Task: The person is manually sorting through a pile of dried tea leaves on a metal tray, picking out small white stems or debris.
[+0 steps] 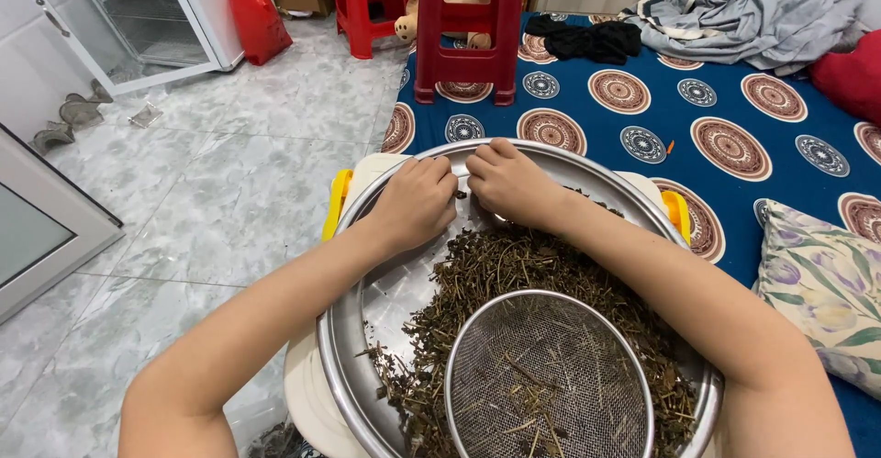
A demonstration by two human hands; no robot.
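Nearest the lens, at the bottom centre of the frame, a round wire-mesh sieve (pixel 549 380) lies on a heap of dried herb stems (pixel 514 270), a few bits caught in its mesh. Heap and sieve sit in a wide steel basin (pixel 367 329), which rests on a pale tub with yellow handles (pixel 336 203).

At the basin's far rim, just above frame centre, I see both hands working close together. Left hand (pixel 415 203) is curled into a loose fist, fingers tucked under. Right hand (pixel 509 183) is curled the same way, knuckles up. Between them sits a small dark piece of stem (pixel 462 193), pinched from both sides as far as I can read it; both grips closed on it. Too small to judge its long axis with certainty; it appears to run left-right across the frame, from one hand to the other.

Basin's left portion shows bare metal; stems in the heap lie every which way.

Upper right: blue patterned mat (pixel 661 100) on the floor, red plastic stool (pixel 466 31) standing on it. Floral pillow (pixel 826 284) at right edge. Grey marble-look tiles (pixel 229 173) to the left.
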